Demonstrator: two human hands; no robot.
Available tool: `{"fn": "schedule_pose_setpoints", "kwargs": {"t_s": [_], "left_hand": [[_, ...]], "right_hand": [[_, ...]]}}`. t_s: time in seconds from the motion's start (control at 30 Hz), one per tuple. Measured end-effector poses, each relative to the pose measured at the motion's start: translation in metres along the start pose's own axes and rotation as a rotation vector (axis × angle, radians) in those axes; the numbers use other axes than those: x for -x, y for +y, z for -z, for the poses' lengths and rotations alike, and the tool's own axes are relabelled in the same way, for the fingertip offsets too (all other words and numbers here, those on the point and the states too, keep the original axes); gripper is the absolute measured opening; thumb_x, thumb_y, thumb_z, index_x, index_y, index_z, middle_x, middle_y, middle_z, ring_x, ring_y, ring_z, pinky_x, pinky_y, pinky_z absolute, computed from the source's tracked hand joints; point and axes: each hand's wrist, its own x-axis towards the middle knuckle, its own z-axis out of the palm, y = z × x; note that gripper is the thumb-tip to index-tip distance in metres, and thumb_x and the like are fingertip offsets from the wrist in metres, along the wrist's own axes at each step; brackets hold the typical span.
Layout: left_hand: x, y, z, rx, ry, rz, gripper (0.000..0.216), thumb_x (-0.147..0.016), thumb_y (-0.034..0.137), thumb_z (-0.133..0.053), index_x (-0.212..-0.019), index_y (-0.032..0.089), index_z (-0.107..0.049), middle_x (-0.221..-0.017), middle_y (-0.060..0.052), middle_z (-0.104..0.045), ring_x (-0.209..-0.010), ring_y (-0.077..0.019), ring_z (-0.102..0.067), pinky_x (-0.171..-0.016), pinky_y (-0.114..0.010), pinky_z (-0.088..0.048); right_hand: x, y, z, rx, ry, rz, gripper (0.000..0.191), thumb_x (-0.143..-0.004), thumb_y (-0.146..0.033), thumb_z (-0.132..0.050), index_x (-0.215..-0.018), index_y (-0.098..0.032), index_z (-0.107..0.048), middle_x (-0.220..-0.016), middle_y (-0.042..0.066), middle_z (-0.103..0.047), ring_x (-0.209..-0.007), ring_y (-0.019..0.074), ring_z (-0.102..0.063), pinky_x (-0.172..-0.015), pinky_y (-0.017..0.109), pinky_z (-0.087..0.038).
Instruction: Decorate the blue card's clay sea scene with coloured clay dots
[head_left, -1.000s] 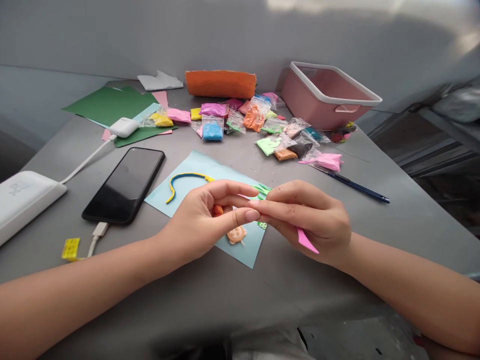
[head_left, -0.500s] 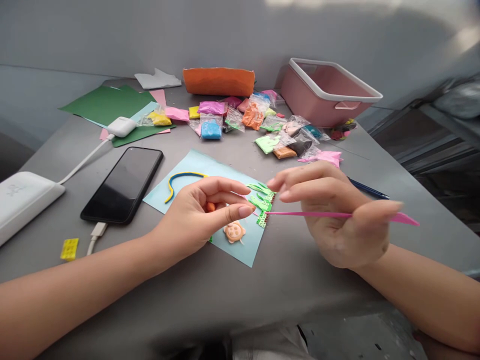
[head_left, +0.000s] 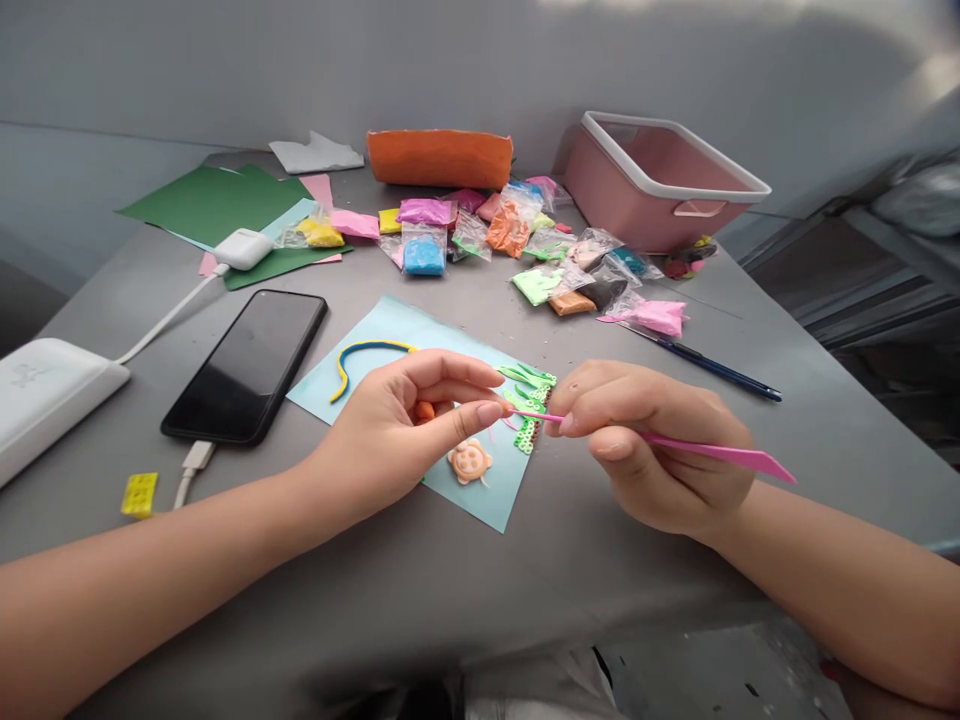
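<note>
Above a light blue sheet [head_left: 480, 505], my left hand [head_left: 405, 420] is closed, with orange clay [head_left: 424, 411] tucked in the fingers and a small bit pinched at the fingertips. My right hand [head_left: 652, 440] grips a pink clay modelling tool [head_left: 720, 456]. Its thin tip reaches the left thumb and fingertip; whether it presses into the clay is too small to tell. On the sheet are a peach clay turtle [head_left: 469, 461], green clay plants [head_left: 531, 400] at the right edge and a blue-and-yellow clay strip [head_left: 352, 352] at the left. My left hand hides the sheet's middle.
Left of the sheet lie a phone [head_left: 247, 365], a white power bank [head_left: 56, 405] and a yellow piece [head_left: 139, 495]. Several clay packets [head_left: 424, 255], an orange box [head_left: 439, 158] and a pink basket [head_left: 637, 190] stand behind. A dark blue pen [head_left: 720, 370] lies at right.
My right hand has turned and closed its fingers round the pink tool, lowering and bringing the tip left to my left fingertips. My left hand has hardly moved.
</note>
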Motion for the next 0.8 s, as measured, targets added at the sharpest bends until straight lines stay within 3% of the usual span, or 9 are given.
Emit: {"fn": "schedule_pose_setpoints", "kwargs": {"t_s": [0.1, 0.3, 0.43, 0.6, 0.8], "left_hand": [[0.001, 0.0, 0.001, -0.035, 0.0, -0.007, 0.02, -0.083, 0.034, -0.08, -0.094, 0.019, -0.071, -0.091, -0.004, -0.08, -0.086, -0.0182, -0.074, -0.062, -0.023, -0.053], [0.004, 0.001, 0.002, -0.073, -0.024, -0.012, 0.015, -0.093, 0.032, -0.067, -0.102, 0.02, -0.068, -0.089, -0.003, -0.08, -0.055, -0.0077, -0.056, -0.047, -0.02, -0.042], [0.003, 0.002, 0.0, -0.106, -0.02, -0.019, 0.019, -0.094, 0.034, -0.065, -0.104, 0.019, -0.067, -0.089, -0.003, -0.079, -0.049, -0.006, -0.048, -0.047, -0.021, -0.041], [0.002, 0.002, 0.001, -0.25, 0.034, -0.075, 0.017, -0.095, 0.032, -0.06, -0.103, 0.018, -0.065, -0.085, -0.003, -0.077, -0.052, -0.0087, -0.052, -0.047, -0.023, -0.038], [0.002, -0.011, 0.014, -0.612, -0.033, -0.323, 0.015, -0.098, 0.025, -0.05, -0.106, 0.021, -0.062, -0.083, -0.001, -0.076, -0.066, -0.0128, -0.068, -0.06, -0.025, -0.048]], "right_hand": [[0.001, 0.0, -0.002, 0.016, 0.025, 0.003, 0.02, -0.103, -0.027, -0.051, -0.088, -0.022, -0.062, -0.069, 0.002, -0.063, -0.063, 0.0158, -0.063, -0.057, 0.032, -0.052], [0.001, 0.0, -0.004, 0.048, 0.045, -0.012, 0.019, -0.102, -0.025, -0.053, -0.086, -0.02, -0.062, -0.067, 0.001, -0.06, -0.06, 0.0142, -0.06, -0.055, 0.03, -0.049], [0.001, -0.002, -0.003, 0.039, 0.033, -0.025, 0.018, -0.102, -0.024, -0.053, -0.087, -0.021, -0.062, -0.068, 0.001, -0.061, -0.061, 0.0145, -0.061, -0.055, 0.03, -0.049], [0.002, 0.001, 0.0, -0.05, 0.002, -0.083, 0.023, -0.103, -0.029, -0.051, -0.084, -0.023, -0.06, -0.068, 0.001, -0.061, -0.06, 0.0147, -0.061, -0.055, 0.03, -0.05], [0.001, 0.012, 0.001, -0.007, -0.21, -0.082, 0.024, -0.102, -0.021, -0.051, -0.078, -0.022, -0.055, -0.06, -0.001, -0.053, -0.052, 0.0111, -0.049, -0.049, 0.026, -0.04]]}}
